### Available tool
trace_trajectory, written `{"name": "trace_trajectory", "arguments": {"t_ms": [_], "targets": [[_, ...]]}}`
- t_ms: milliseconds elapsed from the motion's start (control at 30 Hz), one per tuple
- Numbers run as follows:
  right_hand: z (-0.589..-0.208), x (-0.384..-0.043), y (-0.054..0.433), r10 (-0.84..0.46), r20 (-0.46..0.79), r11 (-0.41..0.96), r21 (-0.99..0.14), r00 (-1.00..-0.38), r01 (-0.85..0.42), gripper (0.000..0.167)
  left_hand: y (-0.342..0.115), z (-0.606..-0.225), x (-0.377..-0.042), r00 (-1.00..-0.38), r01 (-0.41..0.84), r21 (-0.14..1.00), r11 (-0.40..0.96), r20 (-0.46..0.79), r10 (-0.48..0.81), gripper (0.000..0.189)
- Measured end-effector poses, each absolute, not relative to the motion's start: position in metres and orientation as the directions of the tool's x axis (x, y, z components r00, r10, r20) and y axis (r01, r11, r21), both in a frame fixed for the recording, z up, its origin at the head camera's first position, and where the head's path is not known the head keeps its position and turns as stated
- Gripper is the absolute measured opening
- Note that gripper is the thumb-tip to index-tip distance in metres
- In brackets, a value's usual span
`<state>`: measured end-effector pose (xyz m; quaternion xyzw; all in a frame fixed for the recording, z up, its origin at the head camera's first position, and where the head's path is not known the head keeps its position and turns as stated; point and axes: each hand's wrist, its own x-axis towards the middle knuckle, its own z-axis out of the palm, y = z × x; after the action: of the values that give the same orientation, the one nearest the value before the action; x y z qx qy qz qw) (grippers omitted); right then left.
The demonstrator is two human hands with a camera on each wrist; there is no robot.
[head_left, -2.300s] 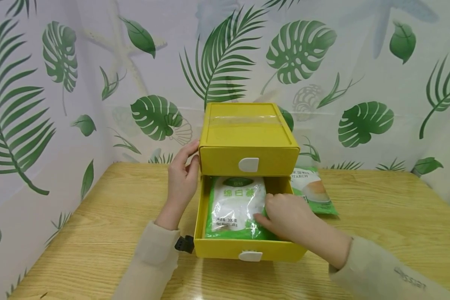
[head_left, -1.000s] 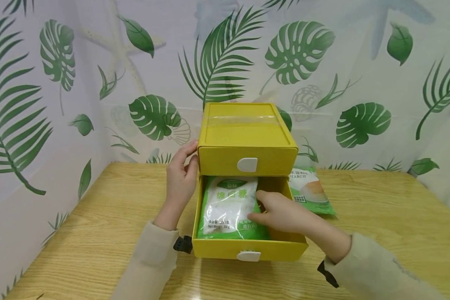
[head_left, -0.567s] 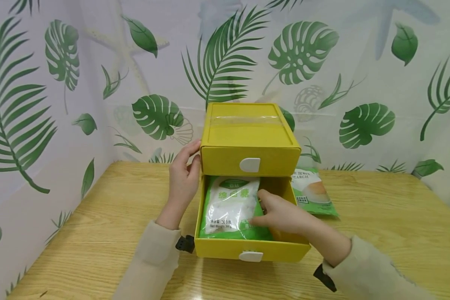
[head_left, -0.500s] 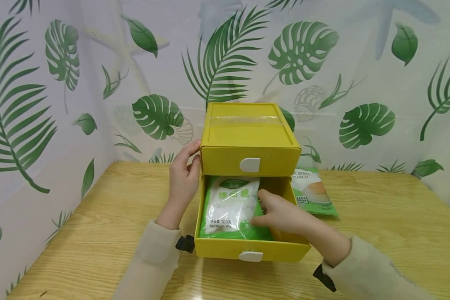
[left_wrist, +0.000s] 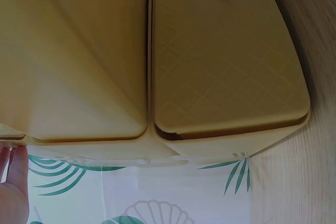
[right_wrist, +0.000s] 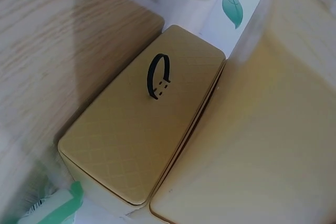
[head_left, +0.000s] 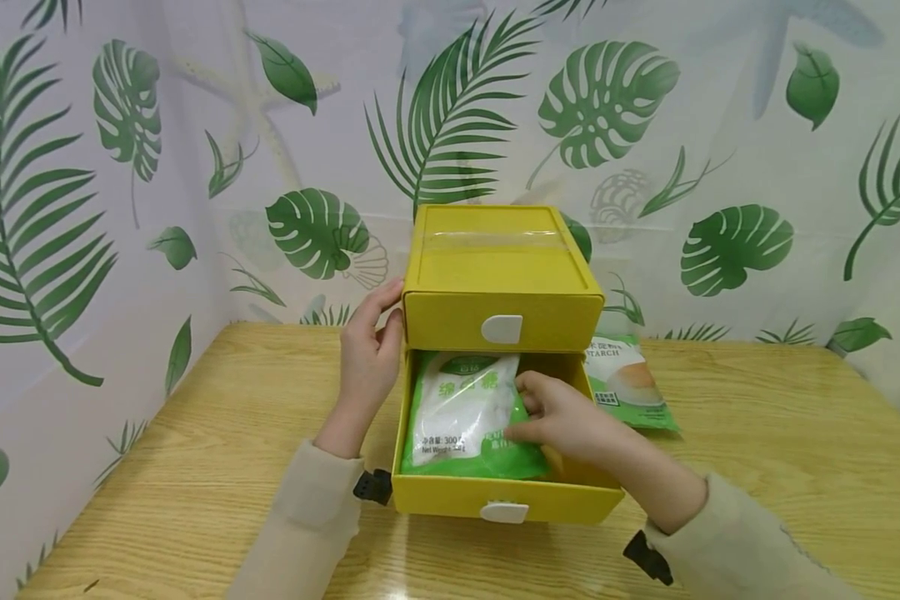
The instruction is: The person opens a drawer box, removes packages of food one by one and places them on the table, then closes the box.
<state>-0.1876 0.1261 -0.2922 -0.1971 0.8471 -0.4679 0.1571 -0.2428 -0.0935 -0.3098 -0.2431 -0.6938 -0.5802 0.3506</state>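
Note:
In the head view, a white and green bag of white sugar [head_left: 457, 408] lies in the pulled-out lower drawer [head_left: 438, 497] of a yellow two-drawer box [head_left: 502, 262]. My right hand [head_left: 577, 421] reaches in from the right and grips the bag's right edge, thumb on its front; the other fingertips are partly hidden. The left hand [head_left: 371, 350] rests against the left side of the upper drawer section, its fingertips hidden behind the corner. In the left wrist view, fingers [left_wrist: 19, 169] touch the edge of the box. The right wrist view shows no hand.
A green and white bag of starch [head_left: 626, 379] lies on the wooden table [head_left: 765, 467], right behind the box. The upper drawer with its white pull [head_left: 502, 329] is closed. A leaf-print cloth [head_left: 480, 100] hangs behind the table. A black strap loop [right_wrist: 158, 77] shows on the box's side.
The sugar bag has shifted left in the drawer, and its right side now creases under my right hand. That hand has risen slightly. The left hand stays against the box.

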Motion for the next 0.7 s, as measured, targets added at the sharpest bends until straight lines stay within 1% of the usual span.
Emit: {"name": "trace_trajectory", "arguments": {"t_ms": [100,200,267,700], "targets": [[-0.2922,-0.1874,0.1279,-0.481,-0.083,0.43,-0.89,-0.873,-0.152,0.043,-0.0933,-0.3097,-0.2427,-0.636,0.744,0.635,0.207,0.768,-0.07,0.029],[-0.2929,-0.1874,0.1297,-0.491,-0.076,0.362,-0.924,-0.868,-0.124,0.036,-0.0932,-0.3094,-0.2424,-0.635,0.745,0.634,0.209,0.769,-0.072,0.029],[-0.2929,-0.1876,0.1306,-0.493,-0.068,0.329,-0.937,-0.867,-0.114,0.034,-0.0934,-0.3094,-0.2427,-0.633,0.746,0.632,0.211,0.771,-0.072,0.03],[-0.2946,-0.1894,0.136,-0.513,-0.01,0.175,-0.98,-0.858,-0.093,0.036,-0.094,-0.3104,-0.2429,-0.635,0.745,0.633,0.21,0.77,-0.066,0.03]]}}
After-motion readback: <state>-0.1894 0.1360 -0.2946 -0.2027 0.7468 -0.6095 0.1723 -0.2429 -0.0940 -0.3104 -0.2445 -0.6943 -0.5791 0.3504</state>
